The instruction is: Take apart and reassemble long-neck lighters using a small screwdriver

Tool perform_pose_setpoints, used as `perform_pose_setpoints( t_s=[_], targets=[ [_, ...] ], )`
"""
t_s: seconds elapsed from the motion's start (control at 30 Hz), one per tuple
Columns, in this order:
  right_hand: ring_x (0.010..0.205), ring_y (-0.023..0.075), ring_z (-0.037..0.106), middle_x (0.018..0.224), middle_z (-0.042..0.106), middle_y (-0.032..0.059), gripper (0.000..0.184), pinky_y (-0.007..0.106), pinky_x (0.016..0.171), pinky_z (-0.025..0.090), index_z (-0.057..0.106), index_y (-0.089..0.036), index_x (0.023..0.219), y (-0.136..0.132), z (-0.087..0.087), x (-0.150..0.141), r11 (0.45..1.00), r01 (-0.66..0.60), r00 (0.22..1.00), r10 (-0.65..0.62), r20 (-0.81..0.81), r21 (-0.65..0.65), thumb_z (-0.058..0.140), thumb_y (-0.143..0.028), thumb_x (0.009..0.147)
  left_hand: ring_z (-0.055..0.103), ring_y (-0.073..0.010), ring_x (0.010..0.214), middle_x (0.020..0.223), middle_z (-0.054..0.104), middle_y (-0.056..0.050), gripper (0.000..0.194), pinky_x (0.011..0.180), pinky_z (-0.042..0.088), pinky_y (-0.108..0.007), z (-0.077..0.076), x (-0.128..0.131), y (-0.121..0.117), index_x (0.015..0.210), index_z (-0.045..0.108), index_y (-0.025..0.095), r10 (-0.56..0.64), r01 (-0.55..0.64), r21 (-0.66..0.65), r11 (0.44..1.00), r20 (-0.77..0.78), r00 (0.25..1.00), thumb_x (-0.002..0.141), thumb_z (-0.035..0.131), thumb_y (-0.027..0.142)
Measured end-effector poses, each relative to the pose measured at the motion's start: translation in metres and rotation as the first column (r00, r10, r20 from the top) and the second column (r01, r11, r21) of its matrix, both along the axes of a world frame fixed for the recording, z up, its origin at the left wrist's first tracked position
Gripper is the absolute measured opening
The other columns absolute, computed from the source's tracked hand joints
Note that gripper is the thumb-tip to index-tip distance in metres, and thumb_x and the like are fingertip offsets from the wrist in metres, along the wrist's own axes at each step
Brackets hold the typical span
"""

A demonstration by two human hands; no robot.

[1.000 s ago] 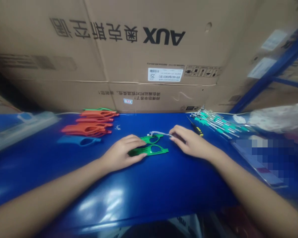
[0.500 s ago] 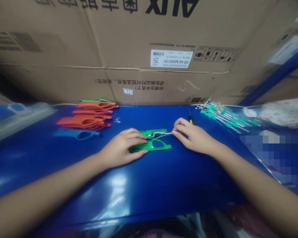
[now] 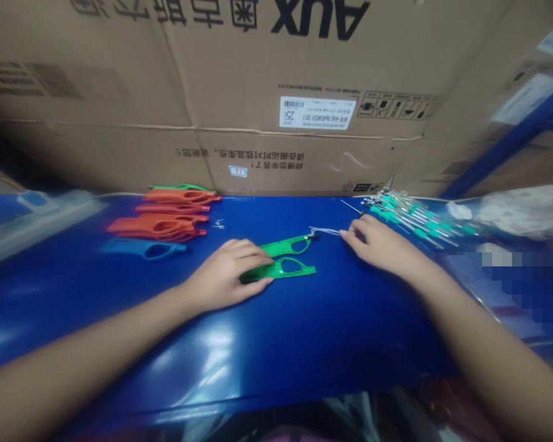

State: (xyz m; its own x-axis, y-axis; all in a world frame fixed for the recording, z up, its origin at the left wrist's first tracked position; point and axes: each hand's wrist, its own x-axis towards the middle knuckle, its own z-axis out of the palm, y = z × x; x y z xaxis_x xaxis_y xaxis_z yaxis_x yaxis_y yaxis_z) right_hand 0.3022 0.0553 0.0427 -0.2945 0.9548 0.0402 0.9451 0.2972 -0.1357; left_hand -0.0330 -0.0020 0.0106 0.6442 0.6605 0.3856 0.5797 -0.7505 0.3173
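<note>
My left hand (image 3: 225,273) is closed over two green plastic handle halves lying side by side on the blue tabletop. The upper half (image 3: 299,245) and the lower half (image 3: 291,268) each show an oval finger opening, their left ends hidden under my fingers. Thin white wires (image 3: 325,231) run from a small dark piece at the upper half's right tip to my right hand (image 3: 373,242), where thumb and forefinger pinch them. Right behind that hand, a screwdriver (image 3: 351,207) shows its thin shaft. The hand covers its handle, and I cannot tell if they touch.
Orange handle pieces (image 3: 166,226), a blue one (image 3: 142,248) and a green one lie to the left. Small white bits (image 3: 218,224) sit beside them. Several teal-and-metal rods (image 3: 415,215) are heaped at right. A large cardboard box (image 3: 239,92) stands behind the blue tabletop (image 3: 276,344).
My right hand has moved right with the wires, drawing them off the green halves towards the upper one's tip. The screwdriver's shaft has swung left. My left hand stays put; the view tilted down.
</note>
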Motion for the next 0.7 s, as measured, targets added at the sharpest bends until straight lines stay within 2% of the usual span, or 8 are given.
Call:
perform_pose_setpoints(
  t_s=[0.13,0.3,0.43,0.57,0.63,0.7],
  targets=[
    [0.074,0.0217,0.058,0.097,0.057,0.0086,0.041,0.035,0.070,0.046,0.053,-0.023,0.080,0.006,-0.001,0.006,0.991,0.130,0.991,-0.130,0.014,0.033,0.043,-0.060,0.094,0.063,-0.0236,0.107,0.118,0.069,-0.009,0.036,0.092,0.046,-0.038,0.003,0.001,-0.002,0.126,0.062,0.021,0.038,-0.038,-0.006,0.999,-0.050,0.998,0.093,0.060,0.037],
    [0.082,0.0250,0.059,0.090,0.060,0.0092,0.036,0.035,0.073,0.045,0.052,-0.023,0.078,0.020,-0.003,0.024,0.959,0.231,0.973,-0.226,-0.051,0.165,0.047,-0.056,0.092,0.060,-0.0263,0.111,0.128,0.064,-0.009,0.042,0.094,0.045,-0.041,0.004,0.002,-0.001,0.130,0.061,0.024,0.050,-0.053,-0.029,0.998,-0.090,0.995,0.092,0.060,0.040],
    [0.087,0.0275,0.060,0.093,0.062,0.0108,0.035,0.037,0.076,0.045,0.057,-0.022,0.083,0.026,-0.004,0.033,0.956,0.281,0.959,-0.283,0.007,0.085,0.047,-0.054,0.091,0.059,-0.0264,0.109,0.131,0.063,-0.008,0.044,0.093,0.044,-0.042,0.004,0.001,-0.001,0.134,0.061,0.026,0.056,-0.060,-0.027,0.998,-0.126,0.990,0.093,0.058,0.043],
    [0.090,0.0290,0.061,0.110,0.061,0.0163,0.040,0.039,0.081,0.047,0.062,-0.020,0.100,0.031,-0.008,0.041,0.924,0.380,0.923,-0.382,0.054,0.041,0.051,-0.057,0.089,0.058,-0.0275,0.109,0.133,0.062,-0.009,0.047,0.092,0.043,-0.043,0.005,0.000,-0.002,0.135,0.061,0.026,0.088,-0.090,-0.009,0.996,-0.151,0.985,0.093,0.057,0.046],
    [0.092,0.0294,0.062,0.111,0.061,0.0167,0.040,0.039,0.084,0.047,0.063,-0.019,0.103,0.032,-0.008,0.042,0.921,0.384,0.923,-0.386,0.012,0.065,0.053,-0.055,0.089,0.058,-0.0276,0.109,0.133,0.063,-0.009,0.048,0.091,0.043,-0.043,0.005,0.001,-0.002,0.136,0.060,0.027,0.098,-0.099,0.001,0.995,-0.161,0.982,0.093,0.057,0.046],
    [0.095,0.0291,0.061,0.103,0.063,0.0140,0.033,0.039,0.087,0.047,0.064,-0.020,0.095,0.032,-0.006,0.038,0.945,0.313,0.949,-0.307,-0.079,0.091,0.050,-0.050,0.091,0.058,-0.0277,0.109,0.132,0.063,-0.008,0.048,0.091,0.043,-0.043,0.006,0.001,-0.003,0.136,0.061,0.027,0.100,-0.100,0.006,0.995,-0.164,0.981,0.092,0.057,0.046]
  ],
)
